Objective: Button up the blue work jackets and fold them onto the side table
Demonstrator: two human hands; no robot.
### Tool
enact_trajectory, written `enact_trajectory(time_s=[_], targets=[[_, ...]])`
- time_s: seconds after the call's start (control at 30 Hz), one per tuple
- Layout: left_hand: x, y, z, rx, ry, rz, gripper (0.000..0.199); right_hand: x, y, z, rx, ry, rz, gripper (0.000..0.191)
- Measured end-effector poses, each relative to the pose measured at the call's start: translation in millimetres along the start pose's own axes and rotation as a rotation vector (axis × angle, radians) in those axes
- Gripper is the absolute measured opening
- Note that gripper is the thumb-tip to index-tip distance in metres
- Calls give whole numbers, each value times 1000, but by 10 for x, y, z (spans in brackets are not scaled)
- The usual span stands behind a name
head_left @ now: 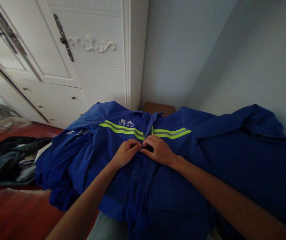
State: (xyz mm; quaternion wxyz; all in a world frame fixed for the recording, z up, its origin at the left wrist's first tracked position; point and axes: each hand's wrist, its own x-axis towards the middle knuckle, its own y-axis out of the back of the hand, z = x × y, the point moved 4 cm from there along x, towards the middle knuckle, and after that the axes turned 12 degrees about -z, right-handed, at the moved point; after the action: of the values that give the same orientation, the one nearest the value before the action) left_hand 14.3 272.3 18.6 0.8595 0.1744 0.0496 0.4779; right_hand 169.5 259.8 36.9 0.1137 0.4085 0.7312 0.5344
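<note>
A blue work jacket (175, 190) lies spread out in front of me, its collar (150, 120) pointing away. A yellow-green and grey reflective stripe (122, 129) crosses its chest, with white lettering above it on the left. My left hand (127, 152) and my right hand (160, 150) meet at the front placket, just below the stripe. Fingers of both hands are closed in a pinch on the fabric there, fingertips nearly touching. Whatever lies between the fingertips is hidden. Lower on the placket, a button (136, 178) shows.
White cabinets (97, 80) with dark metal handles stand behind on the left. An open black bag or case (10, 163) with clothes in it lies on the red floor (12, 213). Behind the collar is a brown box-like object (159, 108), against a grey wall (183, 50).
</note>
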Motion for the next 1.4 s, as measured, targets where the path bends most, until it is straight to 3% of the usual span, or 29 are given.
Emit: enact_trajectory(time_s=[0.2, 0.5, 0.63, 0.83, 0.97, 1.07, 1.17, 1.27, 1.33, 1.4], targets=[[0, -1, -18, -2, -1, 11, 24, 1, 4, 53, 11, -89, -3, 34], [2, -35, -32, 96, 7, 40, 20, 2, -6, 14, -19, 47, -28, 25], [-9, -51, 11, 167, 24, 68, 28, -4, 37, -21, -46, 144, -42, 25], [-51, -16, 102, 383, 60, 118, 27, -12, 106, 132, 121, 58, 158, 21], [-113, -62, 156, 715, 179, 1, 32, -30, 88, 386, 74, -120, 276, 29], [-200, -125, 172, 919, 263, -132, 44, -24, 60, 492, -18, -163, 211, 45], [-281, -136, 206, 1015, 297, -211, 50, 0, 14, 469, -131, -110, 45, 57], [-273, -67, 273, 1030, 309, -278, 48, 8, -33, 422, -155, -71, -96, 54], [-183, 35, 332, 1016, 313, -279, 42, 1, -42, 417, -134, -71, -126, 48], [-14, 174, 393, 1005, 289, -194, 39, -7, -29, 432, -106, -66, -104, 44]])
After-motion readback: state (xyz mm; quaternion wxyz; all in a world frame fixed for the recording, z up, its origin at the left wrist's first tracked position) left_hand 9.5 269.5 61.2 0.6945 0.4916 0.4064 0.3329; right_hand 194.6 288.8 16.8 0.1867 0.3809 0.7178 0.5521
